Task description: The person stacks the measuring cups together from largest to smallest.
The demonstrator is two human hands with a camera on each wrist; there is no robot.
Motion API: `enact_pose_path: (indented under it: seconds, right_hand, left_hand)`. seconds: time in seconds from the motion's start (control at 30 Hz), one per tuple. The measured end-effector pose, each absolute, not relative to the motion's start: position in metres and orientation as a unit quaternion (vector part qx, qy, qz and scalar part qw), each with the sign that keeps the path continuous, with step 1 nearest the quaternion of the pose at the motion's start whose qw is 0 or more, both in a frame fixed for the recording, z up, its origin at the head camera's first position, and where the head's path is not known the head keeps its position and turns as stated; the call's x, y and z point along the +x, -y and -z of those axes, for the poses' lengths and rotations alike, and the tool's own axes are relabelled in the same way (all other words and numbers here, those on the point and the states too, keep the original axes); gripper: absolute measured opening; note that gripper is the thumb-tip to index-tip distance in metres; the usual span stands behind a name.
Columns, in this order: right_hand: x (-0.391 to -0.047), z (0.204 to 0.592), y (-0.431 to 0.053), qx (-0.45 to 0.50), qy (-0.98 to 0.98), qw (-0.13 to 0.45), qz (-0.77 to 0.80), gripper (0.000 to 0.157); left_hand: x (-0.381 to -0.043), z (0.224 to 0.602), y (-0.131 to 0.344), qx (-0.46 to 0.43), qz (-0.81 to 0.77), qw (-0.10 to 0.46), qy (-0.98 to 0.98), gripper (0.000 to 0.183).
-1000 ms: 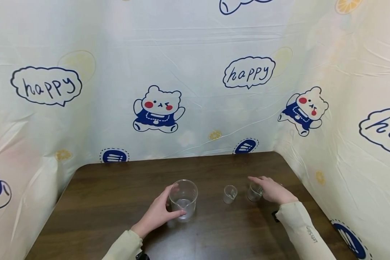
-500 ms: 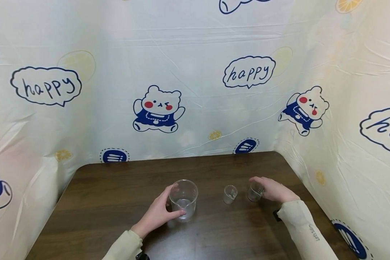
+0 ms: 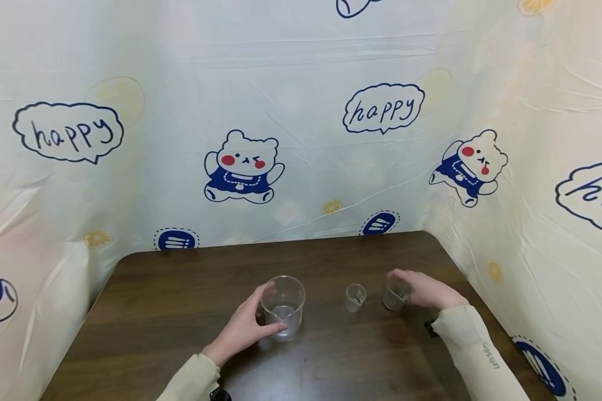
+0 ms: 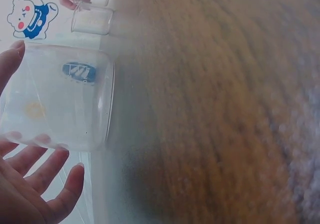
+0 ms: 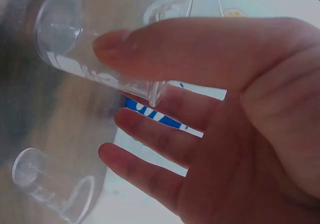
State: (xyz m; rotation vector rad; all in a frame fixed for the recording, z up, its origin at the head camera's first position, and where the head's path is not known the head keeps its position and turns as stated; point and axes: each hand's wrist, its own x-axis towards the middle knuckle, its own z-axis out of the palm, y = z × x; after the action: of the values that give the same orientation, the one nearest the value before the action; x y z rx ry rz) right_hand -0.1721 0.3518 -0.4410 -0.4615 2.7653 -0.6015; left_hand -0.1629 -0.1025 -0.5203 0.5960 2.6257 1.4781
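A large clear glass beaker (image 3: 287, 298) stands upright on the dark wooden table. My left hand (image 3: 241, 328) grips it from the left, thumb on the near side and fingers on the far side. To the right, my right hand (image 3: 427, 291) holds a medium glass beaker (image 3: 394, 299), which stands on the table. In the right wrist view the thumb (image 5: 130, 49) lies across this beaker's wall; the index finger is partly hidden behind it, and the other fingers are spread apart from the glass. Between the two beakers stands a small glass beaker (image 3: 355, 299), untouched.
The brown wooden table (image 3: 190, 289) is bounded at the back and sides by a pale printed curtain (image 3: 311, 72) with bears and lettering. The right forearm's sleeve (image 3: 476, 351) lies near the table's right edge.
My right hand has shifted slightly rightward and settled closer around the medium beaker. The left hand and large beaker stay in place. The head view has tilted slightly.
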Motion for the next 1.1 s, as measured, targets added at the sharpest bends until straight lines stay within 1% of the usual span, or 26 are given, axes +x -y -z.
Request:
enact_pose_path:
  seconds: [0.43, 0.67, 0.83, 1.1]
  right_hand:
    - [-0.173, 0.423, -0.345, -0.162, -0.954, 0.159, 0.194, 0.058]
    - [-0.173, 0.412, -0.341, -0.155, -0.955, 0.157, 0.197, 0.052]
    - [-0.170, 0.401, -0.336, -0.143, -0.957, 0.162, 0.196, 0.052]
    - [-0.169, 0.388, -0.326, -0.149, -0.957, 0.166, 0.186, 0.051]
  left_hand:
    - [-0.162, 0.518, 0.102, 0.193, -0.481, 0.039, -0.855, 0.097]
    - [-0.162, 0.519, 0.103, 0.192, -0.481, 0.035, -0.855, 0.097]
    - [-0.162, 0.520, 0.103, 0.191, -0.482, 0.034, -0.855, 0.097]
    - [-0.161, 0.519, 0.103, 0.191, -0.482, 0.033, -0.854, 0.096]
